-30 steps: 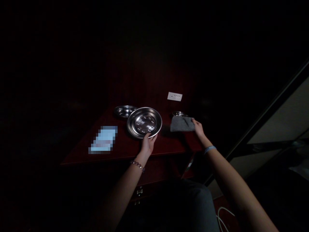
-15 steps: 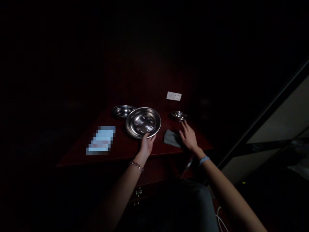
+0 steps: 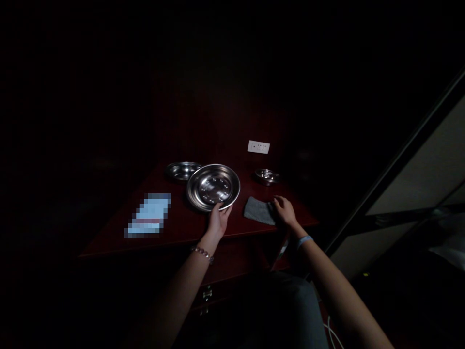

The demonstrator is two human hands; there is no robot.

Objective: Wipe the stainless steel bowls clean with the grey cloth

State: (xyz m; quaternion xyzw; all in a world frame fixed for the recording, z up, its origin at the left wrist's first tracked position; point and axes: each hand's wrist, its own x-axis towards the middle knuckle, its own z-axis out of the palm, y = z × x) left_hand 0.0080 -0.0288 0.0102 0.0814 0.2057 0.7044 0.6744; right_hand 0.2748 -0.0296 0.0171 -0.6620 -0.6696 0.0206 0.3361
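Observation:
My left hand (image 3: pixel 219 223) grips the near rim of a shiny stainless steel dish (image 3: pixel 213 188), thumb on the rim and fingers beneath. The dish is tilted so that its inside faces me, with a ring of bright reflections on its bottom. At the right edge of a folded grey cloth (image 3: pixel 258 211), my right hand (image 3: pixel 285 211) has its fingers bent down and closed on the cloth; the fingertips are partly hidden. The cloth lies flat on the dark red table (image 3: pixel 145 242).
Behind the held dish, on its left, stands another steel dish (image 3: pixel 181 169). A smaller steel bowl (image 3: pixel 268 176) sits at the back right. A blurred-out bright rectangle (image 3: pixel 148 215) lies at left. A white socket plate (image 3: pixel 258 147) is on the back wall.
My right hand has come back from near the small bowl, and its outstretched fingers have bent down onto the cloth's edge. My left hand keeps hold of the dish almost unmoved.

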